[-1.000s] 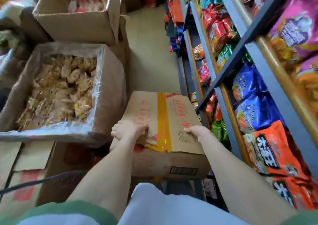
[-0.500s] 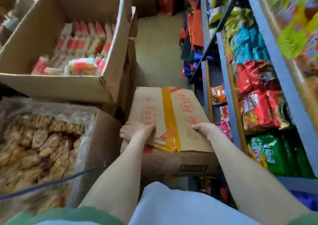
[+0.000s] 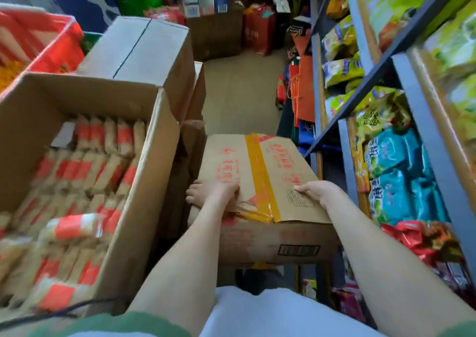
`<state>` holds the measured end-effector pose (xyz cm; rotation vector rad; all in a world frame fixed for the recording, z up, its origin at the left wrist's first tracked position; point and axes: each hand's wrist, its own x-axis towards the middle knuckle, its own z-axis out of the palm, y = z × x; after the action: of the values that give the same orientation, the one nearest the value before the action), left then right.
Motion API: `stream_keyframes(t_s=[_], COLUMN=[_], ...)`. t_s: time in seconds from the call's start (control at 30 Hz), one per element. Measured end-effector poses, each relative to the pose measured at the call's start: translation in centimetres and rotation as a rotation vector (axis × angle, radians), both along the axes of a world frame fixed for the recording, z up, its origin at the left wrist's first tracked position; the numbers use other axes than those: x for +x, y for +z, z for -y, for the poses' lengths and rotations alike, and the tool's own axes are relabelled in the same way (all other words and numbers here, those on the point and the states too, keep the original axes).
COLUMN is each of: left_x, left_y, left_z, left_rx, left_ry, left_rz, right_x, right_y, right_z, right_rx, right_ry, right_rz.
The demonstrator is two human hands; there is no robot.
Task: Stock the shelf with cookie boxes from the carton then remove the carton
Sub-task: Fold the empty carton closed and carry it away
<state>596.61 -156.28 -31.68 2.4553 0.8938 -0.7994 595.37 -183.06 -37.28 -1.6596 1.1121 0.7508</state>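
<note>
A brown carton [image 3: 260,179] with red print and a yellow tape strip down its lid is carried in front of my body, still sealed. My left hand [image 3: 211,193] grips its near left top edge, fingers curled over the lid. My right hand [image 3: 318,190] grips the near right top edge, fingers on the lid. The blue shelf [image 3: 422,120] stands on the right, filled with snack bags. No cookie boxes show; the carton's contents are hidden.
An open carton [image 3: 152,161] of red-and-white packets stands close on the left, a shut carton [image 3: 144,51] behind it. A narrow aisle of beige floor [image 3: 239,89] runs ahead to stacked boxes and red bags [image 3: 257,32].
I have walked forward along the aisle with the carton; the plastic-lined snack carton on the left has dropped out of view and the far stacks have come closer. Both hands keep the same grip.
</note>
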Motion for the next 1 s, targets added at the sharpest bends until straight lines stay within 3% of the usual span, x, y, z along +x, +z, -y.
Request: stream_keyframes(t_s=[0.2, 0.37, 0.53, 0.7, 0.9, 1.0], left_x=[15.9, 29.1, 42.8, 56.9, 72.4, 80.0], left_y=[1.7, 2.8, 2.1, 2.6, 4.1, 4.4], left_z=[5.7, 8.8, 10.6, 12.3, 15.8, 18.1], left_rx=[0.000, 0.012, 0.020, 0.001, 0.017, -0.030], left_ry=[0.077, 0.085, 0.096, 0.028, -0.007, -0.033], left_rz=[0.057, 0.134, 0.163, 0.141, 0.179, 0.202], right_x=[17.6, 29.8, 44.0, 56.7, 73.5, 79.5], right_y=[-0.6, 4.6, 2.9, 6.0, -1.7, 5.0], right_z=[7.5, 7.7, 10.4, 10.8, 20.0, 18.3], right_rx=[-0.038, -0.008, 0.029, -0.022, 0.002, -0.003], right_ry=[0.024, 0.036, 0.008, 0.005, -0.078, -0.075], right_rz=[0.060, 0.156, 0.181, 0.191, 0.191, 0.176])
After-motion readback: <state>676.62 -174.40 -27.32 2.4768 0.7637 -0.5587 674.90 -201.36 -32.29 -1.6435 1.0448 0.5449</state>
